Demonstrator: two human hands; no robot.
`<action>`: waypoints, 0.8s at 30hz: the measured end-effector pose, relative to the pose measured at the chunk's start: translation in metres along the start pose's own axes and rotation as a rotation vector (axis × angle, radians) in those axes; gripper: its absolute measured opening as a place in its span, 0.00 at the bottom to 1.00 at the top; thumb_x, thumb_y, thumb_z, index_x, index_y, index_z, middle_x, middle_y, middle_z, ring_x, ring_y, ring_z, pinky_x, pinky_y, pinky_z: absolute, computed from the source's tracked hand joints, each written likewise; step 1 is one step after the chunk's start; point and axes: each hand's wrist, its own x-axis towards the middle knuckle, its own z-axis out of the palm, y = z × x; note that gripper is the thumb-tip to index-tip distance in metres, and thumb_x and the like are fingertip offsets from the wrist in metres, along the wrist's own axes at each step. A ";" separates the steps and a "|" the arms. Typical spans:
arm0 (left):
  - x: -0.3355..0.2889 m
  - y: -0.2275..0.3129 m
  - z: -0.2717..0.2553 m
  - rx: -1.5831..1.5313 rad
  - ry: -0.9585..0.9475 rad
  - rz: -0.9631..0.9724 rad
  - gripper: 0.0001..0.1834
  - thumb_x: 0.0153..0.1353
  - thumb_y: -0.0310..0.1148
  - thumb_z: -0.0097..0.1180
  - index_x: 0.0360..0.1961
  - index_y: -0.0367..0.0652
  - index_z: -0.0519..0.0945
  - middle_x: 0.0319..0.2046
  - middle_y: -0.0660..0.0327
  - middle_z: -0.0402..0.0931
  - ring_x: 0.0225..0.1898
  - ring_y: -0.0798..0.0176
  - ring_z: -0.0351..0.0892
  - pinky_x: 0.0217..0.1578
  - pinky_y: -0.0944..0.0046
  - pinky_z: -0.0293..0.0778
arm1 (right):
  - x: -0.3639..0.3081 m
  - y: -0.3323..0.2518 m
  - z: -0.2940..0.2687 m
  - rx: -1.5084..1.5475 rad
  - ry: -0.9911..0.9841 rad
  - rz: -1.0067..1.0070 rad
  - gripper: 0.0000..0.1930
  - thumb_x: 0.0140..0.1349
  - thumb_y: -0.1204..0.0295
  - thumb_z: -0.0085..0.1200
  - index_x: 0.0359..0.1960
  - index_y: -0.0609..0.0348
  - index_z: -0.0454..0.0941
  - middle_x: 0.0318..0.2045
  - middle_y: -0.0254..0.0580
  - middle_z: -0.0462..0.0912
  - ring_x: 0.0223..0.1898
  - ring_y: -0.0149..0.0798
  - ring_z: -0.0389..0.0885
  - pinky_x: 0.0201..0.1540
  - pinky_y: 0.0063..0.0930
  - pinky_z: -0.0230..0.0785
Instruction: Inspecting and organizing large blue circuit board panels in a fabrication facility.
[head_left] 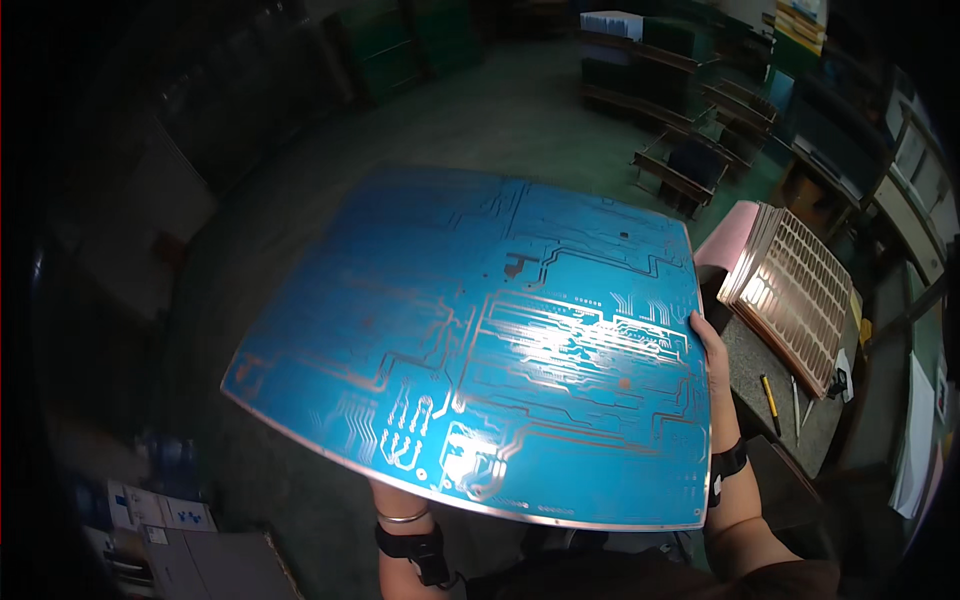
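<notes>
A large blue circuit board panel (420,300) with shiny copper traces is held up in front of me, tilted, glare on its middle. My right hand (710,345) grips its right edge, thumb at the rim and the other fingers hidden behind it. Below the near edge, only the heel and wrist of my left hand (398,495) show; its fingers are out of sight under the panel, so their grip cannot be seen. Both wrists wear black straps, and a bangle circles the left one.
On the right, a stack of copper-coloured panels (795,290) stands on a grey worktop (745,350) beside a pink sheet (728,235). A yellow pen (769,400) lies nearer. Wooden racks (680,165) stand farther back. Cardboard (215,565) is at lower left.
</notes>
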 end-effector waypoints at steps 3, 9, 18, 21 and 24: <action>-0.021 -0.008 0.048 -0.367 0.069 -0.065 0.22 0.65 0.44 0.35 0.54 0.43 0.64 0.51 0.59 0.67 0.53 0.60 0.65 0.53 0.58 0.62 | -0.002 0.024 0.029 0.077 -0.155 -0.077 0.17 0.61 0.70 0.45 0.49 0.67 0.64 0.42 0.48 0.76 0.39 0.38 0.78 0.41 0.29 0.74; -0.039 -0.019 0.065 -0.392 0.138 -0.249 0.22 0.62 0.32 0.46 0.57 0.42 0.59 0.50 0.60 0.67 0.51 0.62 0.67 0.51 0.60 0.66 | -0.030 0.045 0.048 0.100 -0.245 -0.084 0.22 0.58 0.77 0.48 0.54 0.66 0.60 0.50 0.47 0.70 0.50 0.43 0.72 0.52 0.37 0.66; -0.023 -0.010 0.022 -0.174 0.115 -0.238 0.20 0.61 0.30 0.48 0.54 0.39 0.65 0.44 0.62 0.71 0.43 0.68 0.72 0.44 0.69 0.70 | -0.016 -0.046 -0.047 0.039 -0.102 -0.289 0.24 0.66 0.63 0.32 0.60 0.67 0.54 0.56 0.52 0.64 0.56 0.44 0.65 0.57 0.38 0.60; -0.022 -0.009 0.018 -0.110 0.133 -0.221 0.21 0.60 0.30 0.49 0.54 0.37 0.64 0.45 0.59 0.71 0.43 0.66 0.73 0.43 0.69 0.71 | -0.022 -0.056 -0.043 -0.097 -0.170 -0.212 0.25 0.67 0.62 0.32 0.60 0.67 0.54 0.58 0.51 0.60 0.58 0.43 0.62 0.58 0.34 0.58; -0.023 -0.008 0.012 -0.057 0.122 -0.234 0.23 0.59 0.32 0.51 0.55 0.38 0.65 0.46 0.61 0.71 0.44 0.68 0.72 0.46 0.70 0.67 | -0.026 -0.063 -0.039 -0.195 -0.147 -0.146 0.25 0.66 0.60 0.33 0.58 0.68 0.56 0.57 0.51 0.63 0.56 0.42 0.64 0.57 0.31 0.59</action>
